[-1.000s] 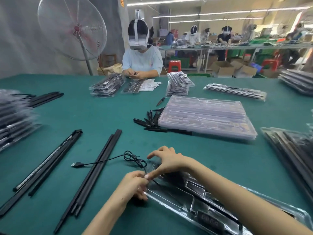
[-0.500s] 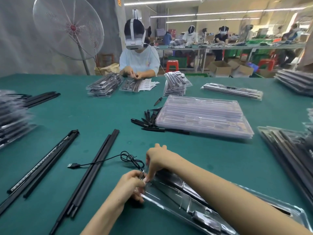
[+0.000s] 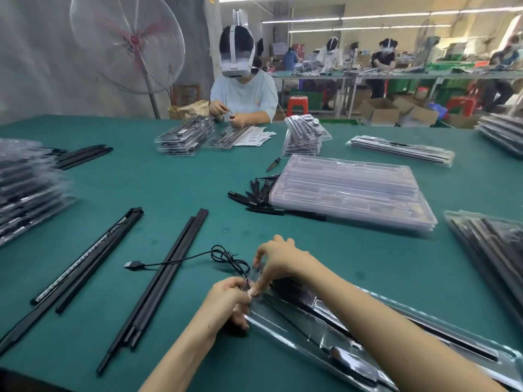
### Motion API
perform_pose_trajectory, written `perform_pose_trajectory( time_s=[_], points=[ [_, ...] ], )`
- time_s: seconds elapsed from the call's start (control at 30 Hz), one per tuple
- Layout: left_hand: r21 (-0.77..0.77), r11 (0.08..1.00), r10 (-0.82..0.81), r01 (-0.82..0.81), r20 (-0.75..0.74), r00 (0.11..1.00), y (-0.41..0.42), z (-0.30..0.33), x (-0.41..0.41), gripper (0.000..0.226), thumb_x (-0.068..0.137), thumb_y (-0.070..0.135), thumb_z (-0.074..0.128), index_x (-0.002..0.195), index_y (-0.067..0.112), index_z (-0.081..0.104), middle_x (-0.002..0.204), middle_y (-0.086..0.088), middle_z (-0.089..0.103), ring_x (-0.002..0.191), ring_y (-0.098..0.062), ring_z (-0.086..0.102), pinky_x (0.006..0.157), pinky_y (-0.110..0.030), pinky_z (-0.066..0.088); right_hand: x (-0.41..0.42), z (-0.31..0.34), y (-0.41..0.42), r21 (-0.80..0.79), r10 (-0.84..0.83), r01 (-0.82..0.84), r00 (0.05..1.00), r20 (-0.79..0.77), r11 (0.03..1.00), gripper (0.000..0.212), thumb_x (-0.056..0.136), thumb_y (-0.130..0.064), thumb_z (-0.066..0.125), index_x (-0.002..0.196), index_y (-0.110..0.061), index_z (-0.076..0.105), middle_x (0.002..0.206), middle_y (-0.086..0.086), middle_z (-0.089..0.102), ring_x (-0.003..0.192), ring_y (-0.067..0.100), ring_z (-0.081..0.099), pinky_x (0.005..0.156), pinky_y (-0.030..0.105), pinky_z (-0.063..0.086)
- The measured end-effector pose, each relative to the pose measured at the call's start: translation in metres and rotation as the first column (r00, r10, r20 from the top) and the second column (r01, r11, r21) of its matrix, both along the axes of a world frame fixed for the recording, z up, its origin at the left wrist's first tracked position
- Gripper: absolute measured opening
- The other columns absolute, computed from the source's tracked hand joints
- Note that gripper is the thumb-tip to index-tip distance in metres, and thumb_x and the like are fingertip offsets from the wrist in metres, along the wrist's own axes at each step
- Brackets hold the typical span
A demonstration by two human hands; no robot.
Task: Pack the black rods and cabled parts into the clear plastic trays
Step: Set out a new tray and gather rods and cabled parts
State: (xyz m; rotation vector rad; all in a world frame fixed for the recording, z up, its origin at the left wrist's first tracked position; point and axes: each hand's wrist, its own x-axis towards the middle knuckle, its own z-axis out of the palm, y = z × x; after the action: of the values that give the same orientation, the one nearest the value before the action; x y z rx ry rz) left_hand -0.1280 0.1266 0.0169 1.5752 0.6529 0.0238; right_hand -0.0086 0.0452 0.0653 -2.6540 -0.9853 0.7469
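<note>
No brand, label or writing can be read on any part here; a pale strip along one rod of the left bundle point(image 3: 82, 258) is too blurred to make out. The left hand point(image 3: 227, 299) sits at the near end of the clear plastic tray point(image 3: 376, 332), fingers curled and pinching the thin black cable point(image 3: 226, 257) where it meets the tray's end. The right hand point(image 3: 278, 261) arches over the same end from above, forearm crossing the tray diagonally, its fingers bent down and pinching at the cable and tray edge just beside the left fingertips. From that pinch the cable loops in a small tangle and runs left across a bundle of black rods point(image 3: 167, 275) to its USB plug point(image 3: 134, 265), which lies on the green table point(image 3: 169, 182). The tray already holds long black parts and lies slanted toward the lower right corner. Open green surface lies between the hands and the stack of empty trays point(image 3: 353, 190) farther back; beside that stack sits a heap of short black pieces point(image 3: 254, 190). Filled trays point(image 3: 492, 250) crowd the right edge, and more point(image 3: 25, 190) the left.
</note>
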Motion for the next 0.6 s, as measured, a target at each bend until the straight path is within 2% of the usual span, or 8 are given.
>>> perform_pose_trajectory(
  time_s=[0.1,0.23,0.4,0.53,0.6],
  points=[
    [-0.021,0.999,-0.024,0.024,0.013,1.0,0.002,0.002,-0.002,0.038,0.05,0.011,0.051,0.086,0.012,0.062,0.051,-0.005,0.056,0.038,-0.019,0.053,0.039,-0.018,0.041,0.005,0.005,-0.002,-0.007,0.055,-0.056,0.998,-0.018,0.998,0.053,0.061,-0.051,0.084,0.107,-0.035,0.062,0.124,0.004,0.039,0.124,0.028,0.031,0.105,0.049,0.034],
    [-0.052,0.999,0.003,-0.003,-0.004,1.0,0.009,-0.002,-0.004,0.052,0.05,0.01,0.052,0.102,0.011,0.052,0.054,-0.008,0.062,0.042,-0.025,0.059,0.041,-0.017,0.042,0.006,0.011,0.004,-0.088,0.132,-0.13,0.991,0.019,0.988,0.057,0.062,-0.056,0.081,0.111,-0.034,0.062,0.128,0.005,0.041,0.122,0.028,0.035,0.099,0.038,0.035],
    [-0.06,0.998,-0.001,0.001,-0.002,1.0,0.012,-0.007,-0.003,0.052,0.049,0.006,0.052,0.1,0.011,0.046,0.054,-0.007,0.062,0.042,-0.027,0.059,0.041,-0.018,0.044,0.001,0.01,0.012,-0.169,0.117,-0.105,0.991,0.065,0.98,0.067,0.062,-0.053,0.083,0.117,-0.026,0.058,0.129,0.006,0.038,0.127,0.029,0.03,0.103,0.053,0.037],
    [-0.066,0.998,0.014,-0.012,0.022,1.0,0.011,-0.011,-0.002,0.041,0.058,-0.001,0.053,0.097,0.009,0.044,0.052,-0.005,0.06,0.036,-0.025,0.054,0.038,-0.019,0.042,-0.003,0.007,0.017,-0.194,0.082,-0.061,0.991,0.103,0.979,0.073,0.065,-0.047,0.084,0.126,-0.02,0.053,0.13,0.006,0.038,0.127,0.029,0.03,0.099,0.054,0.038],
    [-0.06,0.998,0.023,-0.02,0.041,0.999,0.011,-0.014,-0.002,0.04,0.061,-0.004,0.054,0.098,0.007,0.044,0.052,-0.004,0.059,0.035,-0.023,0.052,0.037,-0.02,0.042,-0.003,0.003,0.018,-0.175,0.057,-0.039,0.993,0.103,0.984,0.072,0.066,-0.044,0.085,0.126,-0.02,0.052,0.13,0.007,0.037,0.126,0.029,0.03,0.096,0.05,0.039]
  ],
)
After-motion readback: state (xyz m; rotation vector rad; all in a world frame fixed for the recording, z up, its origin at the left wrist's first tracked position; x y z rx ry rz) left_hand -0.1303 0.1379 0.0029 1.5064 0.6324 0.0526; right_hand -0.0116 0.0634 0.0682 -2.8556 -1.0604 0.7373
